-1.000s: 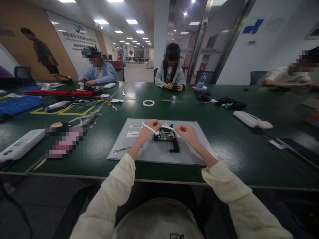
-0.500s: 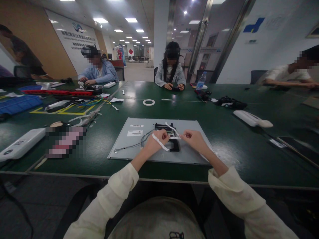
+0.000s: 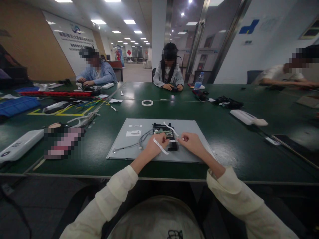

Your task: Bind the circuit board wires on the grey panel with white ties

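Your left hand [image 3: 157, 143] covers part of the circuit board [image 3: 167, 132]; fingertip contact on the white strip [image 3: 172, 141] is too small to resolve. Seated person at right [image 3: 286, 73]: blurred, cut off by the frame edge. Wall sign's [image 3: 72, 36] small lettering: illegible.

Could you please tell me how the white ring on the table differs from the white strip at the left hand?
The white ring is a closed loop, while the white strip has a loose end. The ring lies flat on the green table, untouched; the strip is pinched in the left hand, slanting down over the grey panel. Both are white and narrow-banded.
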